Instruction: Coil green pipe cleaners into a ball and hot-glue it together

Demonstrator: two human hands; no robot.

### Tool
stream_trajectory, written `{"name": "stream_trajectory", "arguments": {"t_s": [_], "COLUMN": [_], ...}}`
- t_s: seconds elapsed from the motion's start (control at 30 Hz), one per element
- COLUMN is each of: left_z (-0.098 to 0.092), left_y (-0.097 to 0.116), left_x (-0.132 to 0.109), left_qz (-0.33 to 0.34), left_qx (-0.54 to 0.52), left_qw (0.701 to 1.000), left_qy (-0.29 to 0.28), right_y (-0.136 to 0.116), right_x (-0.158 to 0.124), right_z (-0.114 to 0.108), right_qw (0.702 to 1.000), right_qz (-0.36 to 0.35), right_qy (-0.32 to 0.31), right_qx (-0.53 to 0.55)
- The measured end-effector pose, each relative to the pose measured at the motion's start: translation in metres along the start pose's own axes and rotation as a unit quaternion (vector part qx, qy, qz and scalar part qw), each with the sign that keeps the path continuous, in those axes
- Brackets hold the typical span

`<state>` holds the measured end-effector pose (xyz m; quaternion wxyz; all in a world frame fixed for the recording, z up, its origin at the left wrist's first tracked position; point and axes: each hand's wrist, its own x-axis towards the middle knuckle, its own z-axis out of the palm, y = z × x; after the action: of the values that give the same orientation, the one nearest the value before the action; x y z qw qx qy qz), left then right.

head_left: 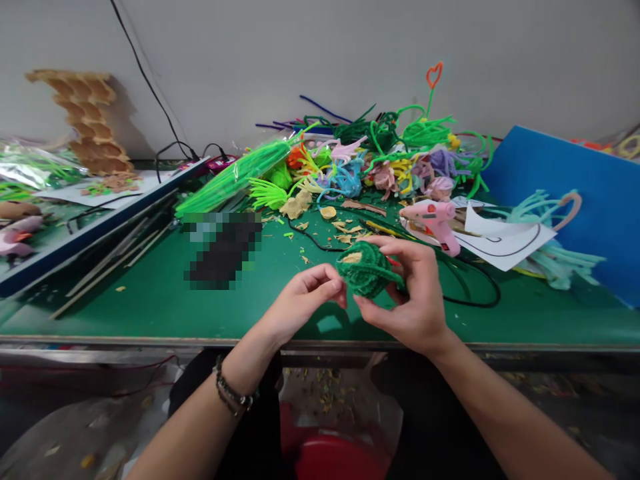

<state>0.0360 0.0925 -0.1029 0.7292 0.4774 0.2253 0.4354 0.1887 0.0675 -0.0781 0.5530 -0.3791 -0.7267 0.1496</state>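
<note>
My right hand point(415, 290) pinches green ball point(367, 275), best held lightly, steadily; my left hand point(313, 293): fingertips together, contents unclear.

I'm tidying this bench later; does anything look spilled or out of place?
Yes: tan scraps lie strewn across the green tabletop, beyond the green fuzzy piece in the right hand, and small yellowish bits litter the floor below. Both look like stray waste. The pixelated dark object can't be judged.

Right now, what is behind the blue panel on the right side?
Past its top edge, some orange pieces and part of a pale yellow loop can be seen. Whatever is lower behind the blue panel is covered.
</note>
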Motion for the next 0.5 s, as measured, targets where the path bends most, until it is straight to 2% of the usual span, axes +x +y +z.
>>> {"name": "stream_trajectory", "arguments": {"t_s": [0.17, 0.37, 0.5], "left_z": [-0.001, 0.0, -0.001], "left_y": [0.006, 0.011, 0.013], "left_x": [-0.001, -0.006, -0.009], "left_qz": [-0.006, -0.024, -0.024], "left_qx": [0.02, 0.025, 0.029], "left_qw": [1.0, 0.994, 0.987], "left_qy": [0.007, -0.105, -0.154], "right_y": [0.002, 0.006, 0.007], "right_x": [0.002, 0.003, 0.004], "right_z": [-0.003, -0.004, -0.003], "right_qw": [0.999, 0.999, 0.999], "right_qz": [0.042, 0.04, 0.04], "right_qy": [0.019, 0.033, 0.033], "right_qx": [0.023, 0.005, 0.008]}}
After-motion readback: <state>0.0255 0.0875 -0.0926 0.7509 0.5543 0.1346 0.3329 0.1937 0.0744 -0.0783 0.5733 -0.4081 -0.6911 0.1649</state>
